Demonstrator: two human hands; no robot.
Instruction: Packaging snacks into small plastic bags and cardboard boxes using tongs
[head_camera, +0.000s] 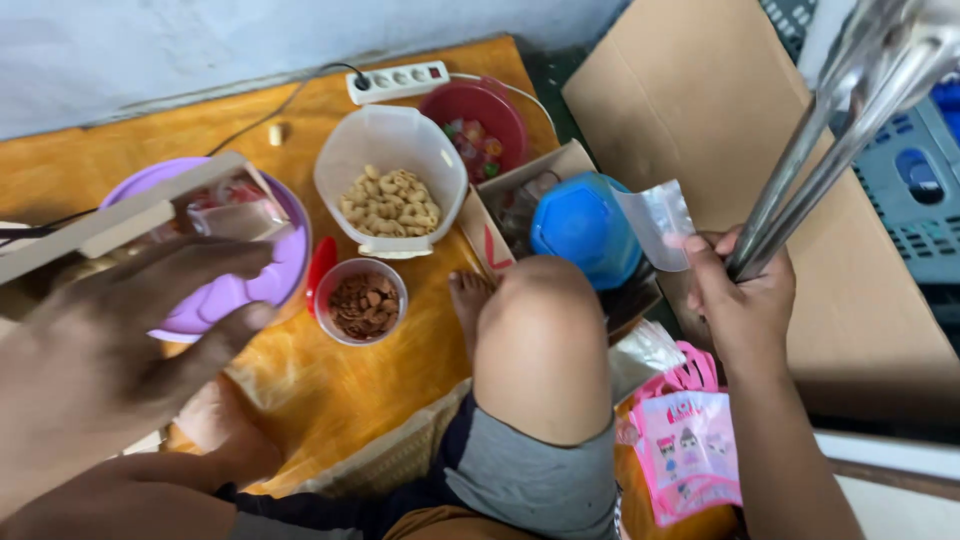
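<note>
The left hand (100, 340) holds a small clear bag (235, 205) at 10 o'clock over the purple bowl (230, 290), so filling seems in hand. The right hand (740, 300), at 3 o'clock, grips metal tongs (850, 120) and another clear bag (660, 222). Next needs steady aim at the peanut tub (390, 180).

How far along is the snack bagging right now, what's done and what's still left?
Done: I can't see any filled, finished bag. In hand: the left hand lifts a small clear bag over the purple tub; the right hand pinches an empty clear bag and touches a metal leg. Left: the white container holds plenty of nuts, the small bowl brown pieces, the red bowl candies.
</note>
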